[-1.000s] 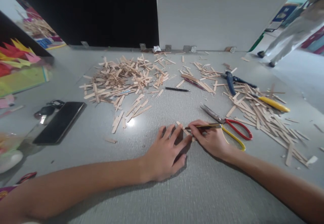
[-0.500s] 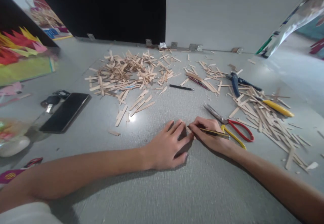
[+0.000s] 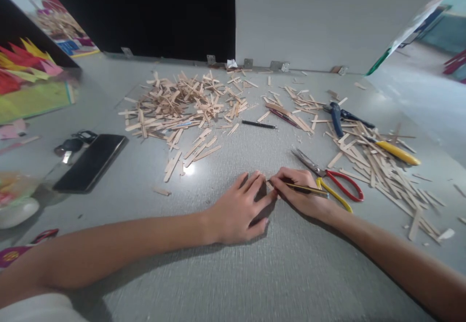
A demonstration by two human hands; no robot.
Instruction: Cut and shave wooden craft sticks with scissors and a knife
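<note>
Bench: grey bench (image 3: 233,273) against a white wall and a dark panel, and we have both forearms laid across it.
Left hand: our left hand (image 3: 236,210) lies palm down with the fingers spread, pressing a small wooden stick (image 3: 270,186) flat; it grips nothing.
Right hand: our right hand (image 3: 302,193) is closed in a writing grip on a pencil (image 3: 304,188), whose tip meets the stick just beside our left fingertips.
Stick: mostly hidden between our two hands, so we cannot tell how much of it is pinned.
Slip risk: we judge that the stick could skid on the smooth bench if our left fingers ease off, spoiling the mark.
Scissors: red and yellow scissors (image 3: 329,179) lie just behind our right hand with the blades apart; a backward drag of the wrist could catch them.
Beyond: a heap of sticks (image 3: 182,106), a black pen (image 3: 259,124), blue pliers (image 3: 337,117), a yellow-handled tool (image 3: 397,152) and a phone (image 3: 91,162).
</note>
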